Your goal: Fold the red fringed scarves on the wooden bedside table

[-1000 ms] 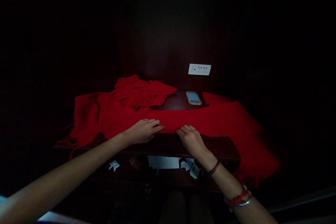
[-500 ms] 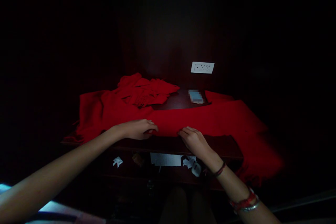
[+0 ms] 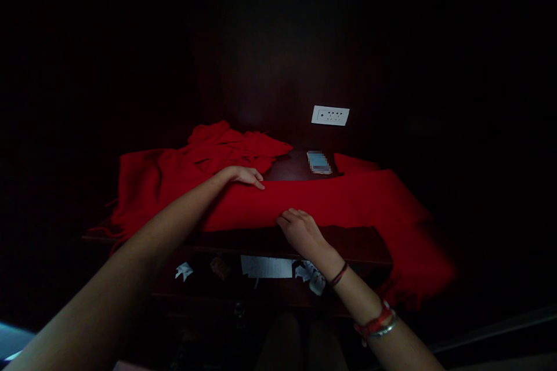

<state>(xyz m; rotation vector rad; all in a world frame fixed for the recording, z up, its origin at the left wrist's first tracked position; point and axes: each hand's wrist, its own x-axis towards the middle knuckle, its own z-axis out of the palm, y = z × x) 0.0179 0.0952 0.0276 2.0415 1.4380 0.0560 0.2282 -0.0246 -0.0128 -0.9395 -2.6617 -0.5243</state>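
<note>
Head view: a long red cloth [image 3: 331, 200] lies across the tabletop [image 3: 357, 243] as a narrow band, its right end drooping past the right edge.
Left hand: this hand [image 3: 249, 177] rests at the band's far edge, fingers stretched along it; whether it pinches the fabric, I cannot tell.
Right hand: this hand [image 3: 300, 232] touches the near edge with bent fingers; a grip is likely but its fingertips are hidden.
Why both edges: one hand on each side probably holds the band straight and flat between them.
Red heap: a crumpled red heap [image 3: 235, 142] sits behind the band on the left; whether it belongs to the same cloth is unclear.
Phone-like item: the pixelated item [image 3: 319, 162] lies just behind the band, near enough that spreading fabric backward could catch it.
Wall: a white socket panel [image 3: 330, 115] is set above, apart from the fabric.
Lower shelf: this shelf [image 3: 278, 293] carries a pale sheet [image 3: 267, 266] and a white scrap [image 3: 184, 271], below the work and not obstructing it.
</note>
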